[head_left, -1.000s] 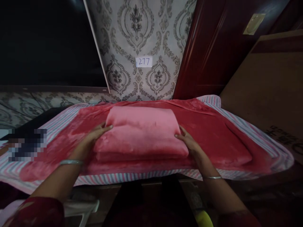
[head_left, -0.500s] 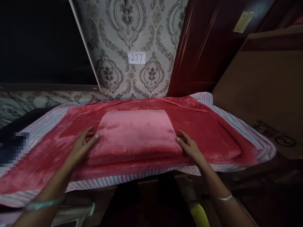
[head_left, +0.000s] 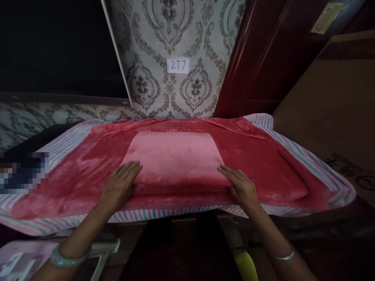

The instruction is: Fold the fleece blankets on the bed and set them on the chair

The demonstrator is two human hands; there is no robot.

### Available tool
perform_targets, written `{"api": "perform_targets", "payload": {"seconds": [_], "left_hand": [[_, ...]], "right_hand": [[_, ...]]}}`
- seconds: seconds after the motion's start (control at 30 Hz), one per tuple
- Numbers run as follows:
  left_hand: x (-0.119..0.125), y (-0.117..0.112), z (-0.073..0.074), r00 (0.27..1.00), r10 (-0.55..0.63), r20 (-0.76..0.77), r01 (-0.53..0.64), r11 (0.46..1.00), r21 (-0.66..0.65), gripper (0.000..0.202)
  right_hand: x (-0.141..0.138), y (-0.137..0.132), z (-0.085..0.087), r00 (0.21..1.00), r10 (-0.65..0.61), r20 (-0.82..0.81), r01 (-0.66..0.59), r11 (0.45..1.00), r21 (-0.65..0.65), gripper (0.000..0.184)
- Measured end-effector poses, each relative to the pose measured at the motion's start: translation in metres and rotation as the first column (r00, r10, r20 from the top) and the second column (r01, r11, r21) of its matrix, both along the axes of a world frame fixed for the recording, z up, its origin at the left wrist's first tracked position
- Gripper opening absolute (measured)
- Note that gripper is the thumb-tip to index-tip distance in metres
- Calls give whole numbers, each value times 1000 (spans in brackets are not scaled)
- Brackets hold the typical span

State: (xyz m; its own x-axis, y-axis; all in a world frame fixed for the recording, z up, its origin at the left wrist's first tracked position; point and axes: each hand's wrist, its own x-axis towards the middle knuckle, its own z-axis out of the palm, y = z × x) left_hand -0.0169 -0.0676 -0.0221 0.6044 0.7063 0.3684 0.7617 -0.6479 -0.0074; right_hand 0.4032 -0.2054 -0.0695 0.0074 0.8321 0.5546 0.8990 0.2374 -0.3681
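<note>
A folded pink plush blanket (head_left: 175, 156) lies as a neat rectangle on a spread red plush cloth (head_left: 252, 168). My left hand (head_left: 120, 185) rests on its front left corner, with the fingers stretched out over the top. At the opposite front corner, my right hand (head_left: 241, 187) lies with its fingers extended over the edge. Both thumbs are mostly hidden. Beneath the red cloth, a striped pink, white and grey border (head_left: 295, 156) shows along the sides and front.
A large dark screen (head_left: 58, 50) stands at the back left. To the right is a big cardboard box (head_left: 336, 101). Patterned wallpaper (head_left: 146, 78) bears a paper label (head_left: 178, 65) reading 277. Below the table's front edge are a white frame (head_left: 102, 253) and a yellow object (head_left: 246, 265).
Both hands have moved from beside the folded blanket onto its front corners, fingers now flat on top. The blanket's front looks smoother. The view has shifted slightly left.
</note>
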Motion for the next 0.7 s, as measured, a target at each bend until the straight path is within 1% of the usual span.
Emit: {"api": "perform_targets", "payload": {"seconds": [0.07,0.13,0.2,0.23,0.27,0.3,0.33,0.4,0.43,0.47,0.53,0.6,0.7], "left_hand": [[-9,1,-3,999,-34,-2,34,999,12,59],[-18,0,-6,999,-30,44,27,998,52,57],[-27,-2,-8,985,41,169,-57,995,87,57],[-32,-4,-9,962,94,255,-117,990,75,59],[-35,-7,-11,926,155,345,-175,984,28,59],[-39,-10,-12,878,219,425,-218,975,-51,59],[-41,-13,-13,826,279,490,-236,960,-149,57],[-44,-19,-15,736,364,571,-205,923,-325,53],[-44,-22,-15,704,384,598,-176,909,-377,52],[-44,-24,-15,677,390,625,-152,904,-400,52],[-42,-26,-12,629,383,676,-125,908,-399,51],[-39,-25,-9,602,389,697,-87,900,-427,51],[-35,-21,-7,601,421,679,-14,856,-518,54]], "right_hand": [[3,-1,-10,1000,27,-5,-27,1000,10,82],[5,-3,-17,999,46,-12,-46,999,13,79],[5,-6,-17,999,45,-13,-45,999,26,70],[5,-8,-15,999,37,-11,-37,999,33,64],[5,-10,-13,1000,29,-9,-29,999,40,57],[4,-12,-10,1000,22,-11,-22,999,47,51],[4,-15,-7,1000,17,-19,-16,999,52,48],[2,-19,-2,998,10,-55,-7,999,51,44],[1,-21,0,997,5,-79,-2,999,47,44],[0,-22,2,995,-2,-101,7,999,43,44],[-3,-22,4,992,-34,-125,39,999,36,46],[-8,-21,5,991,-66,-119,72,996,44,49],[-16,-16,4,993,-84,-85,90,994,68,52]]}}
